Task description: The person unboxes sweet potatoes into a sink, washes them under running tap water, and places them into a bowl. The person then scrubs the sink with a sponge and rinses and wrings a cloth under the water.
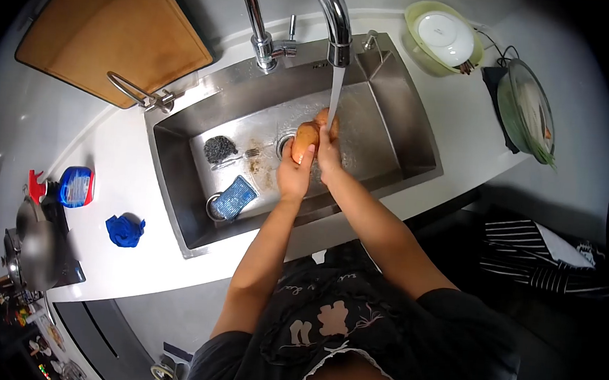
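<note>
Water runs from the chrome faucet down onto my right hand, which lies against an orange-brown, potato-like vegetable. My left hand has its fingers wrapped round the near end of an orange-brown vegetable. Another rounded piece shows just behind it, partly hidden by the stream and my right fingers. Both hands are close together over the steel sink, beside the drain. On the sink floor to the left are a dark scouring pad, a fork and a blue sponge.
A wooden cutting board leans behind the sink. Left on the counter are a blue cloth and a spray bottle. At the right stand a green basin with a white bowl and a glass-covered dish.
</note>
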A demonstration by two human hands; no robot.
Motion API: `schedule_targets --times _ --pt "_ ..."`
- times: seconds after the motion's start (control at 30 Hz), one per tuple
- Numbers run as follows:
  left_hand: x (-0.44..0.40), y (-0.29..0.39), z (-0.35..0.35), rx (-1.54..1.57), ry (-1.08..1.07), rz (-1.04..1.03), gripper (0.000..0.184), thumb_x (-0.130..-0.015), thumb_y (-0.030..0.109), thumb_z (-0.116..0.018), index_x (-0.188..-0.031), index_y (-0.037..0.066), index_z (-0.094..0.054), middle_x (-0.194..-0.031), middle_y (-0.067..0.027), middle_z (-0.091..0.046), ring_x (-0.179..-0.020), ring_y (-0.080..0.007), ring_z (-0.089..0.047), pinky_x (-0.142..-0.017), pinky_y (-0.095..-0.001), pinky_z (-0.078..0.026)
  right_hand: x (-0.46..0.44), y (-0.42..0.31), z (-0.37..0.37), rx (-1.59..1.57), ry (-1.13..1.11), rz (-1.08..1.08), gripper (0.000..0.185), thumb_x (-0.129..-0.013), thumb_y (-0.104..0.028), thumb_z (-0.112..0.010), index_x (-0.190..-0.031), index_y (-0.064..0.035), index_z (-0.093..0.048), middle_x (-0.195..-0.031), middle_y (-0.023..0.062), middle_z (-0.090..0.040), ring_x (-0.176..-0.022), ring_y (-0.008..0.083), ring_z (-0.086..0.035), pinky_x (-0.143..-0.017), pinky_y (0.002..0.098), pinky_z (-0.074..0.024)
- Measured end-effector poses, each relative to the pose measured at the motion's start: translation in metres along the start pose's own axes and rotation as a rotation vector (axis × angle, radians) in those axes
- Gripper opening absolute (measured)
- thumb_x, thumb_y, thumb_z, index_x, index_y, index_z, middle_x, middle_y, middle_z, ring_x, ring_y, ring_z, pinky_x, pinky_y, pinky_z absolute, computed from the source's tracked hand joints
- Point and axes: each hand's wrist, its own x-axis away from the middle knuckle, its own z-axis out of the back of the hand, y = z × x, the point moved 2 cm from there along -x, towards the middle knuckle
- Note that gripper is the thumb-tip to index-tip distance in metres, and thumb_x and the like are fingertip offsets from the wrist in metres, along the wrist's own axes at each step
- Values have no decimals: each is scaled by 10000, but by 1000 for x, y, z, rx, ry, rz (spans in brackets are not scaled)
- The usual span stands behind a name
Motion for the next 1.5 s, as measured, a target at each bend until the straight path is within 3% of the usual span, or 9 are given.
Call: schedule_targets --times 0.17,0.27,0.47,0.6,0.77,0.83,0.93,1.27,1.5 --pt "10 6 5 202 -109 45 577 -803 400 -583 -1184 -13 -456 -950 -171 -601 -838 -245 -588 -759 -293 -443 -57 22 -2 -696 21 41 265 -839 -304 -520 -964 -72 -544 -896 47 -543 -809 175 -535 -690 311 -474" --pt "2 2 16 246 -107 -32 534 -832 398 -549 -1172 -2 -452 -728 -94 -585 -538 -154 -536 -484 -245 -425 -55 12 7 -606 -76 -203 283 -844 -331 -512 -930 -64 -548 -836 45 -567 -731 181 -560 -654 323 -487" --pt "14 8 61 350 -310 369 487 -848 551 -394 -1003 99 -488 -605 -55 -515 -367 -90 -399 -303 -188 -266 -80 29 20 -462 -424 -324 291 -830 -372 -542 -926 -97 -550 -921 55 -594 -818 206 -589 -752 376 -490" --pt "7 -11 74 569 -477 702 540 -803 639 -381 -964 138 -504 -602 -45 -495 -341 -63 -367 -273 -156 -193 -70 28 32 -360 -299 -375 298 -821 -334 -565 -990 -90 -541 -984 59 -590 -895 209 -585 -809 384 -474" --pt "-20 -22 59 564 -664 630 568 -793 634 -416 -1027 127 -517 -676 -98 -597 -346 -61 -385 -270 -141 -206 -43 -5 83 -194 -492 -411 405 -818 -368 -562 -1087 -69 -512 -1092 68 -551 -1012 202 -541 -888 393 -435" --pt "-32 -7 37 496 -693 549 585 -790 620 -442 -1024 91 -532 -699 -108 -615 -351 -68 -402 -272 -142 -221 -53 -11 112 4 -593 -166 458 -806 -393 -573 -1116 -65 -494 -1133 69 -525 -1049 200 -517 -907 396 -418" --pt "-48 8 7 471 -722 443 553 -798 580 -479 -997 69 -544 -687 -114 -619 -369 -87 -447 -278 -149 -256 -40 -39 147 47 -597 -215 490 -808 -385 -578 -1175 -83 -456 -1172 61 -492 -1071 200 -494 -933 411 -394" --pt "-102 -3 -66 -91 -108 -42 540 -876 399 -375 -697 -58 -600 -690 -142 -616 -501 -263 -581 -358 -326 -430 -3 -111 173 164 -407 -34 504 -765 -262 -654 -1187 -70 -458 -1129 70 -500 -983 198 -530 -814 313 -485" --pt "-99 -44 -88 574 -275 453 330 -875 321 -363 -774 64 -544 -520 -47 -504 -358 -152 -434 -295 -264 -308 29 -141 152 704 -381 543 484 -664 -213 -747 -1068 -26 -557 -1079 95 -543 -929 153 -551 -789 298 -467"
